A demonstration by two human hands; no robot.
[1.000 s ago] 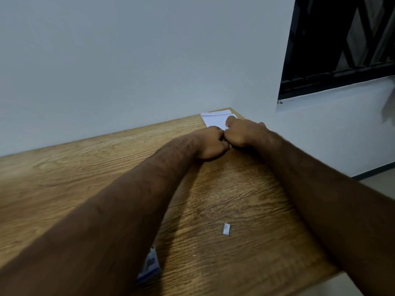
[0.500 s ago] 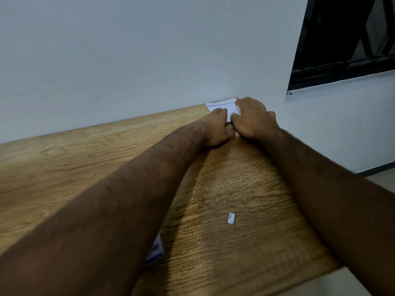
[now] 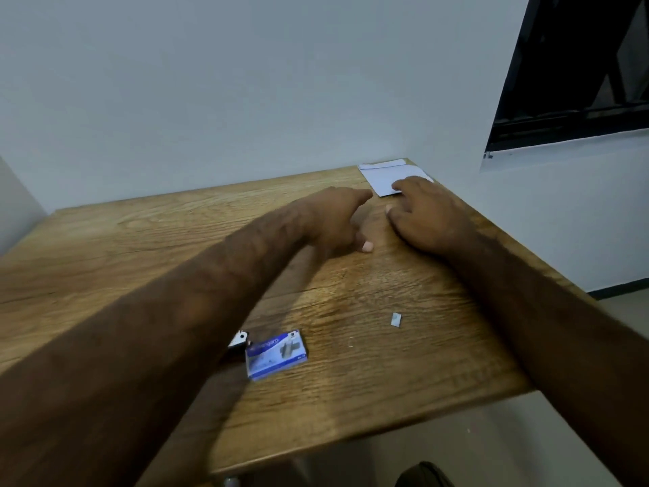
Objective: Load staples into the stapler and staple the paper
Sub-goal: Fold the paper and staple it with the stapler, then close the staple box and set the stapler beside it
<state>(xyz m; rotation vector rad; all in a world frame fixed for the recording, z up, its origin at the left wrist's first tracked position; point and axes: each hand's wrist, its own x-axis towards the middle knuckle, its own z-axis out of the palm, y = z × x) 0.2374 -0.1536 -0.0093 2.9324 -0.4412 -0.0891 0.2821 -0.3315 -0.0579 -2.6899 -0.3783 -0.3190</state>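
Observation:
A folded white paper [image 3: 386, 177] lies flat at the far right corner of the wooden table [image 3: 140, 247]. My right hand [image 3: 426, 214] rests just in front of it, fingertips touching its near edge, holding nothing. My left hand [image 3: 337, 219] hovers to the left of the paper, fingers spread, empty. A blue staple box [image 3: 275, 353] lies near the front edge. Just left of the box a small black and silver part, likely the stapler [image 3: 239, 344], peeks out from under my left forearm. A short strip of staples [image 3: 396, 319] lies loose on the wood.
White walls run close behind the table and along its right side, with a dark window [image 3: 579, 68] at the upper right. The table's front edge [image 3: 368, 437] drops to a pale floor. A dark object [image 3: 425, 476] sits on the floor below.
Both hands have let go of the paper and drawn back toward me, opening and separating. The view has tilted down, so the staple box and the stapler part now show.

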